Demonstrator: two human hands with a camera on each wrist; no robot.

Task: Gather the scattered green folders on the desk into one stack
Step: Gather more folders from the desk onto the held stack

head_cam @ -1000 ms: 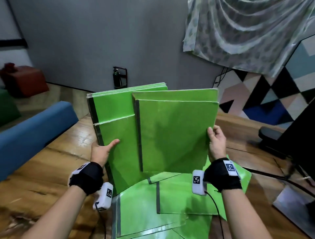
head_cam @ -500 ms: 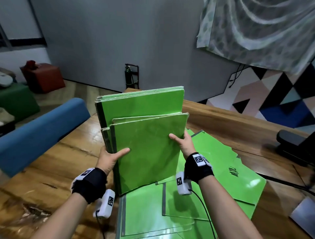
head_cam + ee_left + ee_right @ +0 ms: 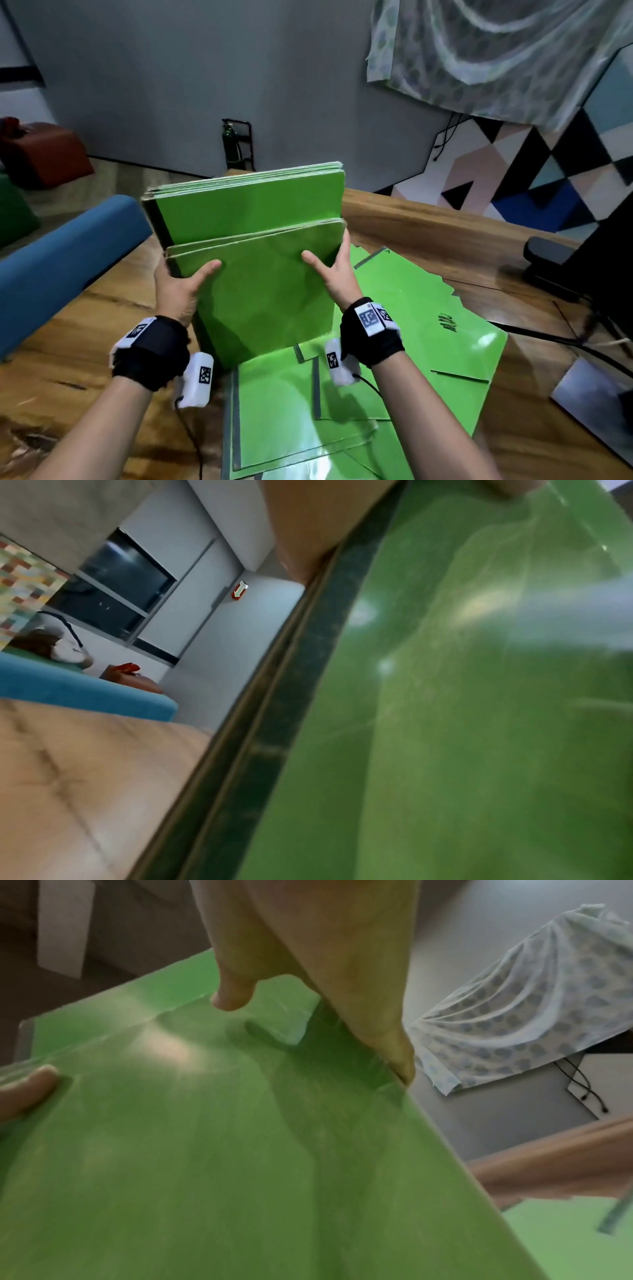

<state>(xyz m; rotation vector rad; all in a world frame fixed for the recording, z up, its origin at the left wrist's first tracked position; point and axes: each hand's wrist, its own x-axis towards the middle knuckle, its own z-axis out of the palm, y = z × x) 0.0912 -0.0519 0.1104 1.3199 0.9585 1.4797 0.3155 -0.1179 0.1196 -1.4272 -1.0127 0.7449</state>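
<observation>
Desk (image 3: 428, 226): wood, near and left edges cut off by frame.
Loose folders (image 3: 404, 359): flat near desk's near edge, overlapping, dark spines pointing away; nearest ones cut off.
Held folders (image 3: 260, 284): upright on edge, faces toward person, long axis vertical, spines left; front ones sit lower.
Left hand (image 3: 178, 291): grips spine side, thumb across front, fingers hidden behind.
Right hand (image 3: 337, 274): grips opposite edge, thumb on front.

Wooden bench (image 3: 428, 219) with visible grain. Loose green folders (image 3: 411, 342) lie flat and overlapping on it; an upright bundle of folders (image 3: 260, 281) stands on edge at their left. A black cable (image 3: 548, 337) crosses the bench at right.
</observation>
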